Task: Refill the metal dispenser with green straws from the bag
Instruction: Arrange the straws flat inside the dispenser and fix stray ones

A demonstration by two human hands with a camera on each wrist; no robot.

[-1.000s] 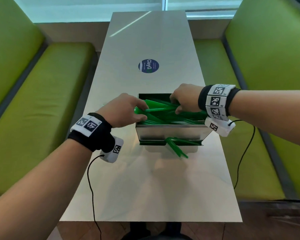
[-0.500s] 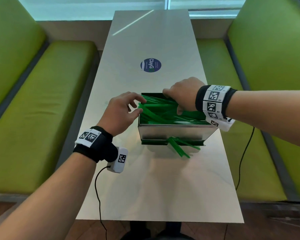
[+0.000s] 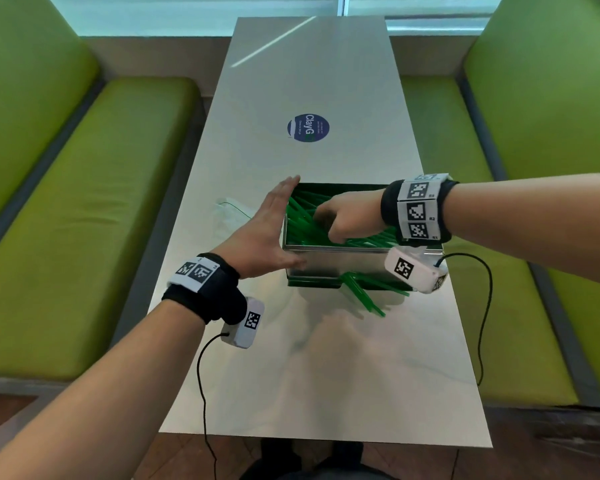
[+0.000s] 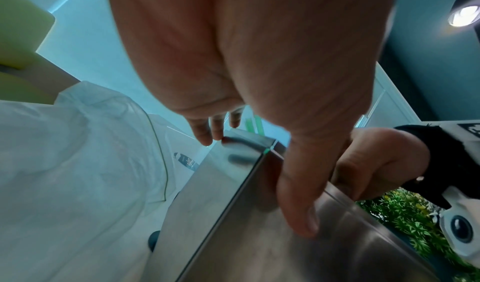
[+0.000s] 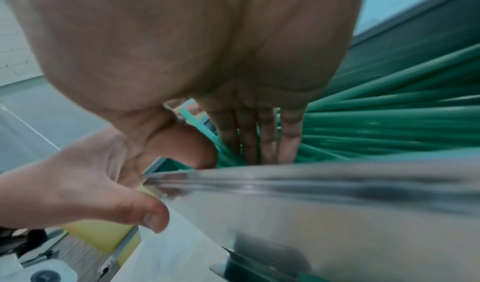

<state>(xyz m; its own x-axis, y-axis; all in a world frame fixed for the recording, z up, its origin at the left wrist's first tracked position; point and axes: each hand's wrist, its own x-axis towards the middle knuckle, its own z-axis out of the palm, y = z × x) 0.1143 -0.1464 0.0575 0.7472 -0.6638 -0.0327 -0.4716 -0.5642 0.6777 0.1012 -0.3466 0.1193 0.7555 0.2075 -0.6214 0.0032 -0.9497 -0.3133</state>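
The metal dispenser (image 3: 340, 268) stands open-topped in the middle of the table, filled with green straws (image 3: 302, 220). A few straws (image 3: 361, 292) stick out of its lower front tray. My left hand (image 3: 274, 223) lies flat against the dispenser's left wall with its fingers straight. Its thumb (image 4: 298, 204) rests on the front face. My right hand (image 3: 333, 223) reaches down inside the box. Its straight fingers (image 5: 259, 138) press into the straws near the left end. The clear plastic bag (image 3: 229, 214) lies crumpled on the table just left of my left hand.
The steel table (image 3: 309, 375) is long and narrow, with a round blue sticker (image 3: 308, 127) beyond the dispenser. Green benches (image 3: 84, 220) flank it on both sides. A thin cable (image 3: 485, 323) hangs from my right wrist over the table's right edge.
My left hand let go of the straw ends and flattened against the dispenser's left wall. My right hand moved from the far rim down into the straws towards the left end.
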